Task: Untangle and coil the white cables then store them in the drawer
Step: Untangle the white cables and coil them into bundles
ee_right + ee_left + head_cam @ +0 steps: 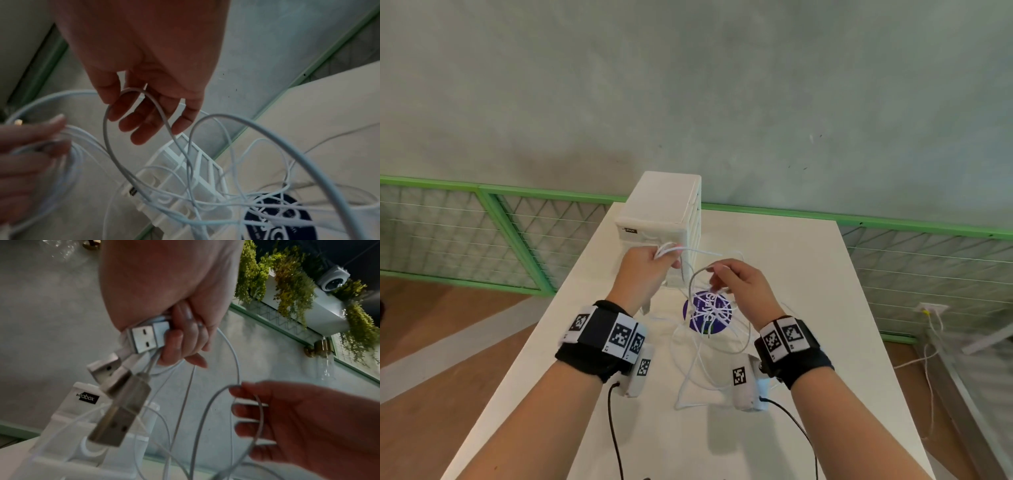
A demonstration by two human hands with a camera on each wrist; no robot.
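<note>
A: What sits nearest, at the bottom of the head view?

B: Two forearms with black wristbands (599, 337) carrying square black-and-white markers. Between them, loose loops of the white cables (698, 356) lie tangled on the white table (825, 308), some crossing a round dark-blue sticker (707, 313) at frame center.

A: And the hands?

B: Both are raised above the table, just past the sticker. The left hand (645, 270), center-left, has its fingers curled round a bundle of cable ends. In the left wrist view, several USB plugs (144, 339) stick out of that fist, and more metal plugs hang below it.

A: The right hand?

B: The right hand (739, 284) is just right of center, near the left one but not touching it. One cable loop (131, 94) hangs over its fingers (144, 123), which point downward, loosely bent. I cannot tell whether the thumb presses the loop.

A: Where do the cables run?

B: From the left fist across to the right hand, then down into the tangle on the table.

A: And farther back?

B: A small white drawer unit (664, 209) stands on the table's far end, directly behind the left hand. Whether any drawer is pulled out, I cannot tell. Beyond it runs a green-framed mesh railing (493, 219), then a grey wall (688, 85) filling the upper frame.
</note>
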